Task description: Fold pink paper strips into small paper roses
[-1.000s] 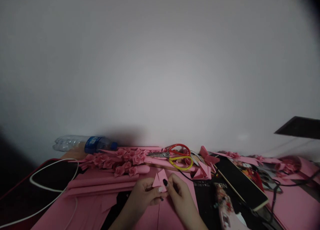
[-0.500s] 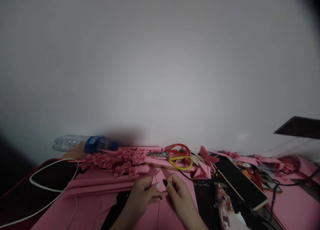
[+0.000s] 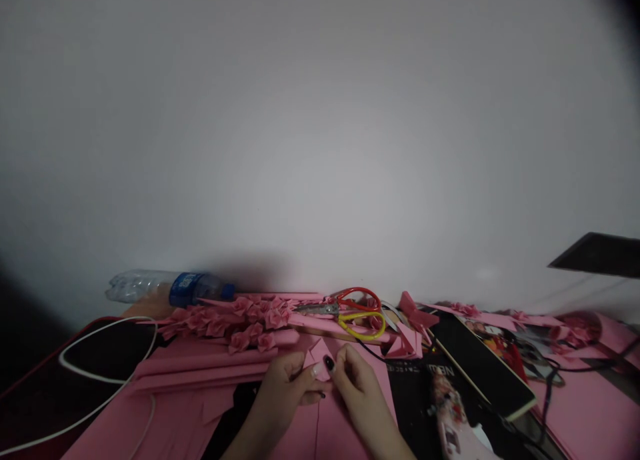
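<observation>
Both hands pinch a small folded pink paper piece (image 3: 319,355) low over the pink sheets (image 3: 190,407) on the surface. The left hand (image 3: 285,387) and right hand (image 3: 357,383) have closed in slightly since a second ago, and the paper's peak now sits lower, more hidden between the fingertips.

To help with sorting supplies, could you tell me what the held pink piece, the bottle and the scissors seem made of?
The pink piece, pinched between the left hand and right hand, looks like matte paper: sharp creases. The bottle seems clear plastic, see-through with a blue label. The scissors show greyish, probably metal blades and glossy red and yellow handles, likely plastic.
</observation>
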Tool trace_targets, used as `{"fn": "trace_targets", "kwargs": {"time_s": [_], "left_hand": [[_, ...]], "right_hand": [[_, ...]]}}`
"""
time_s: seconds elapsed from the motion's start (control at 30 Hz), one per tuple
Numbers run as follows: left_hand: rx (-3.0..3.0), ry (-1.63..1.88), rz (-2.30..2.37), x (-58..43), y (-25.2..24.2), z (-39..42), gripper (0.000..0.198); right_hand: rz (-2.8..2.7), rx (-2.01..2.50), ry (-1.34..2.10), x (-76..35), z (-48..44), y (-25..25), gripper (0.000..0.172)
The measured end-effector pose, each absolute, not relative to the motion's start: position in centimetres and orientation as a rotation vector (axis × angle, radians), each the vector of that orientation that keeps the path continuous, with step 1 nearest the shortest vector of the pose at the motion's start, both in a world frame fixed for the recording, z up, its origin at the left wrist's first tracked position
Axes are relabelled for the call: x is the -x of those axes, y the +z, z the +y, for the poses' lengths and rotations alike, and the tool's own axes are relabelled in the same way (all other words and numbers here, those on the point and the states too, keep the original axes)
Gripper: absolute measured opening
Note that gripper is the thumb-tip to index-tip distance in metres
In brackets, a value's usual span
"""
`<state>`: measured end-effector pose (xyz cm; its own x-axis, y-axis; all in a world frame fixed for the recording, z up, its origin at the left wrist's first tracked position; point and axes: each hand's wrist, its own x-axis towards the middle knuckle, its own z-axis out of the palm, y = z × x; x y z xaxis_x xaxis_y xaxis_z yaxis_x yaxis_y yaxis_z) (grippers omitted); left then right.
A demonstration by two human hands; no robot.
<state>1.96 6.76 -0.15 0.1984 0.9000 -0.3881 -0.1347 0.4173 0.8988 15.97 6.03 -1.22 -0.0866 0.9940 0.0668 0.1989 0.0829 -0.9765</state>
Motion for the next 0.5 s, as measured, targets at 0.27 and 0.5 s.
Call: {"fn": "trace_targets", "kwargs": {"time_s": [0.27, 0.5], "left_hand": [[-0.89, 0.848, 1.145, -2.01, 0.36, 6.69, 0.038], [-0.942, 0.883, 1.091, -1.63, 0.02, 6.81, 0.035]], "right_hand": [[-1.543, 1.328, 1.034, -15.82, 6.02, -1.12, 0.028], [-1.51, 1.305, 1.105, -15.67, 6.0, -0.36, 0.024]]}}
